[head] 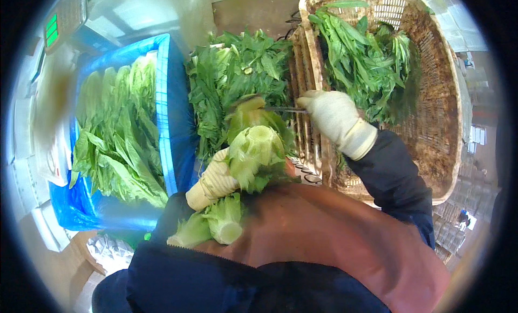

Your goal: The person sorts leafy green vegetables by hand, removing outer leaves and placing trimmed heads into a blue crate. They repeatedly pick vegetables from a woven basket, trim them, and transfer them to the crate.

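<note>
My left hand [216,177], in a cream knit glove, grips a head of leafy green lettuce [257,151] whose pale cut stem end faces up. In my right hand [334,116], gloved alike, is a knife [285,109]; its thin blade points left, just beyond the stem. A blurred yellow-green leaf piece [247,108] shows at the blade's tip; whether it is attached cannot be told. Below my left wrist, two more heads with pale cut stems, one of them a trimmed lettuce head [226,228], rest against my reddish-brown apron [315,228].
To the left stands a crate lined with blue plastic [164,110], holding rows of lettuce [125,131]. Loose dark-green leaves [243,66] are heaped ahead. On the right, a dirt-stained plastic basket [439,110] contains more leaves [364,66]. A green-lit display [52,31] sits at upper left.
</note>
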{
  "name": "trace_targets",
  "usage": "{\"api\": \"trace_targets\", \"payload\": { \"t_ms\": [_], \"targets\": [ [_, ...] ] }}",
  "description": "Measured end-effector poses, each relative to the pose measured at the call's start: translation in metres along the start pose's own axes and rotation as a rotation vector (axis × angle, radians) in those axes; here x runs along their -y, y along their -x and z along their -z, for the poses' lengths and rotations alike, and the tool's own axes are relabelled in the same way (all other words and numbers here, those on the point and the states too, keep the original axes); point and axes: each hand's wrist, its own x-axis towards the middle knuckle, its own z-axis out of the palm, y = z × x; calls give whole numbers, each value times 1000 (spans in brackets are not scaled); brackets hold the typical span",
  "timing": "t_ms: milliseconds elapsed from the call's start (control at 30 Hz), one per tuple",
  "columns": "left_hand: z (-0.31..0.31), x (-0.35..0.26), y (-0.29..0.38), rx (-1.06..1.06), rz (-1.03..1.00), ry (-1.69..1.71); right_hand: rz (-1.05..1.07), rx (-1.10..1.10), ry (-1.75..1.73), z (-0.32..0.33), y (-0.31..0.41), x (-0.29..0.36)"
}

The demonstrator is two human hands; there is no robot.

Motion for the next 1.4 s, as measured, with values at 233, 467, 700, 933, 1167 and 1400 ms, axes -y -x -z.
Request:
{"api": "trace_targets", "payload": {
  "t_ms": [233, 467, 700, 933, 1167, 1400],
  "targets": [
    [-11, 4, -9, -87, 373, 1133, -2, -351, -596, 37, 24, 53],
    [-7, 7, -2, -50, 380, 1250, -132, -415, -1006, 42, 22, 57],
    [-5, 7, -13, -20, 348, 1254, -32, -603, -615, 53, 25, 1],
    [-12, 21, -7, -487, 507, 1106, -227, 131, -1046, 48, -4, 29],
    [-21, 31, 12, -837, 592, 885, -551, -347, -1373, -4, -23, 6],
    [14, 5, -9, -763, 408, 515, -568, -553, -1519, 18, -12, 9]
  ]
}}
